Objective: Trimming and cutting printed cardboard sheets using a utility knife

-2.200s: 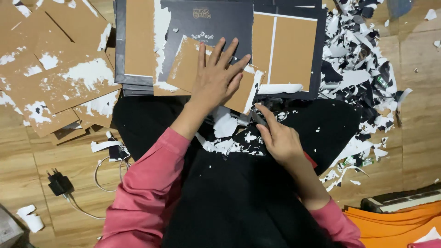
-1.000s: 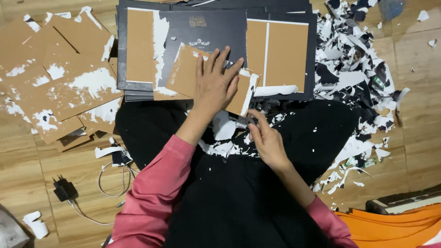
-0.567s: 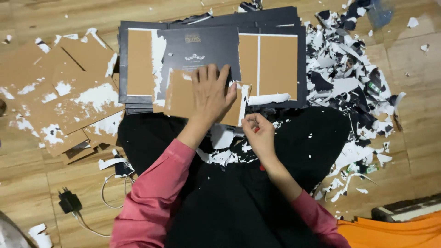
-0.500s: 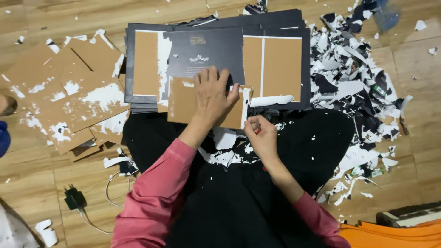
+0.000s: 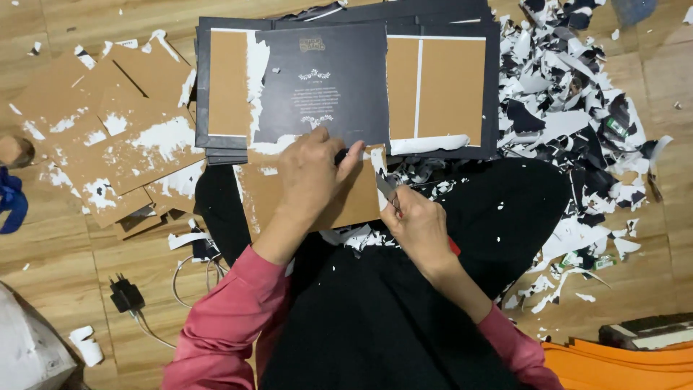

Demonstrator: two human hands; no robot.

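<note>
Nearest the camera: pink sleeves and a black garment across the lap (image 5: 375, 318), dotted with white paper flecks.

Left hand (image 5: 310, 180) lies palm down on a brown cardboard panel (image 5: 346, 206), fingers spread slightly and pressed flat, fingertips reaching the panel's far edge. The panel rests on the lap, its far edge touching the stack beyond.

Right hand (image 5: 419, 224) sits just right of the panel, fingers curled tight around a small blade (image 5: 386, 191); the blade tip points up-left at the panel's right edge, where a white paper strip (image 5: 377, 160) clings.

Beyond the hands: a stack of dark boards (image 5: 346, 79) on the wooden floor (image 5: 58, 289), top one showing brown panels and a dark printed sheet partly peeled.

Left of the stack: a pile of stripped brown cardboard pieces (image 5: 108, 137) with white paper patches. Right: a heap of torn black and white paper scraps (image 5: 577, 108).

Lower left floor: a black plug with cable (image 5: 126, 295). Lower right corner: orange sheets (image 5: 621, 365).
</note>
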